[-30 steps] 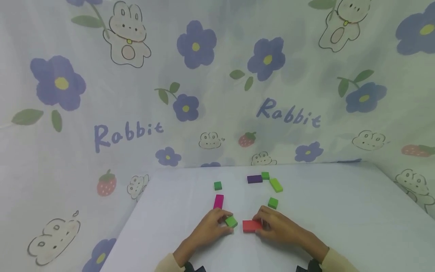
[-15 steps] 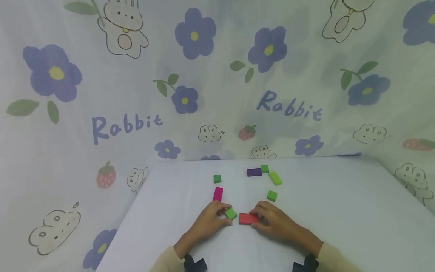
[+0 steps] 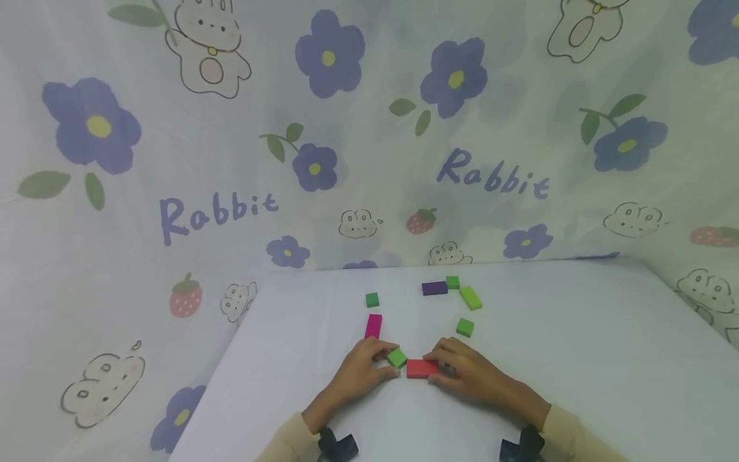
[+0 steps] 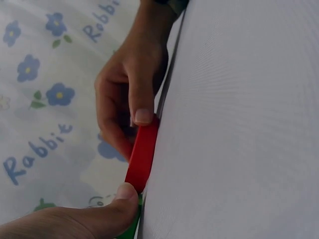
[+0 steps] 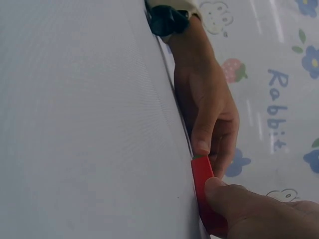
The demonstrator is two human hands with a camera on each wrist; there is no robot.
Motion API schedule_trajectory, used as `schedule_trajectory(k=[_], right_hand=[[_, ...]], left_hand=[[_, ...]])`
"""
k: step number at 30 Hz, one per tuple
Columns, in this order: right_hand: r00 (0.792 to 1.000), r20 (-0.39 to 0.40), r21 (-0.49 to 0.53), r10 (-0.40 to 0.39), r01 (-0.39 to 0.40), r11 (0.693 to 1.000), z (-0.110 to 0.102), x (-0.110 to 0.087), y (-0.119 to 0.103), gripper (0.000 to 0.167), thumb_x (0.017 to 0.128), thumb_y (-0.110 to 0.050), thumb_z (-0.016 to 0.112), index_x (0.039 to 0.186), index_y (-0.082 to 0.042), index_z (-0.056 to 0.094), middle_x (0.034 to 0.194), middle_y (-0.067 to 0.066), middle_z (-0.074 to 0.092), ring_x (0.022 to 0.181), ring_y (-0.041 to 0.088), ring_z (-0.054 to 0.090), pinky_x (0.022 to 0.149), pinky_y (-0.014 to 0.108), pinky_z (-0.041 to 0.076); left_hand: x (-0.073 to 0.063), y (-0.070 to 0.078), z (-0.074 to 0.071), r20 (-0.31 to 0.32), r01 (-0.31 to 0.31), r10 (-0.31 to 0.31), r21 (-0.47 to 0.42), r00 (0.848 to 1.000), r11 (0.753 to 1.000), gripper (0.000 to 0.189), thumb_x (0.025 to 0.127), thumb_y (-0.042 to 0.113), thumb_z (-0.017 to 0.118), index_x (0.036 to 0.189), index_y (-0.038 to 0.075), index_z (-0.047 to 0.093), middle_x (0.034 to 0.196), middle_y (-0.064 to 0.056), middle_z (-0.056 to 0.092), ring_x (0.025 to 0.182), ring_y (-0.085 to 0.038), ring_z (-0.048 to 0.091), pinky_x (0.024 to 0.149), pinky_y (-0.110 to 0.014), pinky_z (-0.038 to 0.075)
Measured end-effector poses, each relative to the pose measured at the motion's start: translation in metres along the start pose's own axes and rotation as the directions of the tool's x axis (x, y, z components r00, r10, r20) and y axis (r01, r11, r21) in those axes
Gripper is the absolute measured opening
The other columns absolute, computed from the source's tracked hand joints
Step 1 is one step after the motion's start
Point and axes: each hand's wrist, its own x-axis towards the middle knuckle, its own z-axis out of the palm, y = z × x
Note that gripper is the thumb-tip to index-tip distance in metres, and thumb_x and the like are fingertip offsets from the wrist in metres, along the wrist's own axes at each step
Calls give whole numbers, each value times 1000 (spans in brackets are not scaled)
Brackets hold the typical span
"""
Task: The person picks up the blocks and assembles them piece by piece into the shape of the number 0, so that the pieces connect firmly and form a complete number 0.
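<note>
Cube [image 3: 396,358], green, pinched by left grip [image 3: 356,371], has neared the red block [image 3: 419,369] (right grip [image 3: 471,372] clamped on it).

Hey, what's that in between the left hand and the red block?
In the head view, a small green block lies there, between the left hand and the red block.

Shows a plain red block [image 3: 419,369] and a bright green block [image 3: 396,358]. Adds a magenta block [image 3: 373,326], a dark purple block [image 3: 434,289], a lime block [image 3: 471,298] and three other green blocks [image 3: 465,328]. Sets a white tabletop [image 3: 577,346] against a pale backdrop [image 3: 369,128] printed with blue-violet, yellow-centred flowers [image 3: 314,168], green leaves [image 3: 402,107] and red strawberries [image 3: 186,298].
</note>
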Motion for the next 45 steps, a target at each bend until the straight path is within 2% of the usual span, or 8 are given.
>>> schedule_trajectory(k=[12,16,21,26,29,33,40,45], right_hand=[[999,27,10,35,-36,999,2,0,3,39,92,-47,69,122,-21,69,108,-14,58,97,0,50,86,24,53],[993,40,122,112,-116,986,-2,4,3,40,95,-48,63,123,-21,68,107,-15,58,92,0,51,80,20,53],[955,-41,295,294,-270,917,-23,10,12,28,98,-31,65,120,-15,68,98,-14,62,82,4,56,71,19,52],[915,-161,264,369,-321,910,-39,7,40,22,95,-16,68,115,-6,69,94,-4,66,82,8,58,70,21,53],[888,-135,248,440,-399,883,-43,1,55,24,95,-16,68,116,-4,67,98,2,67,85,12,59,69,22,52],[857,-36,236,515,-493,837,-42,-6,67,33,94,-22,70,121,-4,65,104,6,66,90,15,59,72,25,52],[891,-24,165,454,-445,880,-34,-6,73,37,88,-22,75,120,-6,66,105,2,65,90,13,56,76,29,50],[894,-75,132,442,-430,893,-33,-5,74,31,87,-19,76,115,-9,68,101,-1,64,88,12,55,74,27,50]], left_hand=[[2,-2,1,18,16,-16,6,1000,1000,44,82,37,80,121,22,70,96,11,57,91,-5,51,78,-23,46],[2,-3,-1,19,29,-29,6,999,1000,44,82,37,80,122,22,70,96,12,57,91,-5,51,77,-23,46],[1,-5,0,19,20,-20,-1,1000,1000,44,82,37,81,121,19,71,94,11,56,89,-5,49,76,-22,46],[-1,-4,3,12,22,-21,-13,1000,1000,43,81,36,81,120,18,71,94,11,55,89,-5,49,75,-22,45],[-3,-4,4,27,45,-45,-26,999,999,43,81,35,81,120,19,71,93,11,55,87,-5,49,74,-21,44],[-3,-3,5,41,52,-51,-30,998,998,43,82,36,81,121,20,71,93,12,54,86,-5,49,72,-20,43],[-2,-2,1,27,22,-22,-16,999,1000,43,82,36,81,120,18,71,95,9,56,87,-7,49,73,-21,44],[1,-1,0,25,17,-16,-7,1000,1000,44,82,37,80,121,18,71,97,9,57,89,-7,50,75,-22,45]])
